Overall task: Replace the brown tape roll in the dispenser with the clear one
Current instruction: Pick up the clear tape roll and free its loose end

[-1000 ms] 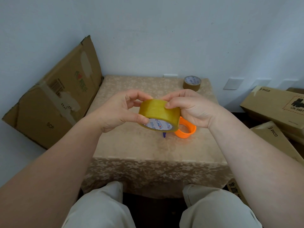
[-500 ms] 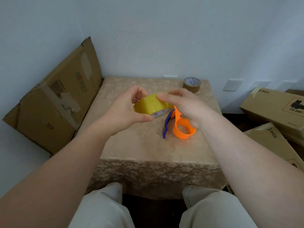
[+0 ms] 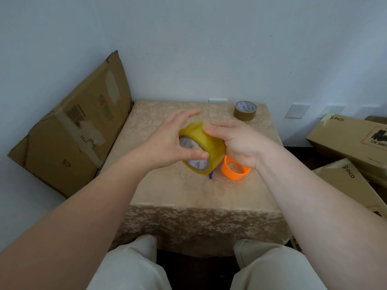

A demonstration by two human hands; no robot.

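On the far left we note one flattened cardboard box [image 3: 69, 130] leaning against the wall, clear of the work. Next, our left hand [image 3: 167, 143] has its fingers spread, the thumb lying across the open face of the clear tape roll [image 3: 204, 148]; whether the upper fingertips touch the roll we cannot tell. The roll is held tilted above the table [image 3: 188, 195], directly over the dispenser [image 3: 235, 169], of which only an orange ring and a purple tip show beneath. Our right hand [image 3: 240, 143] presses the roll's far side, fingers close together, the forefinger on the top edge. The brown tape roll [image 3: 245, 110] stands at the table's back right corner, well apart from the dispenser, so removal appears complete.

We judge the step in hand to be orienting the clear roll before seating it; the next move calls for aligning the core with the orange ring and pressing down.

Count: two tape rolls, one dispenser, two stacked boxes [image 3: 351, 139] visible at right.
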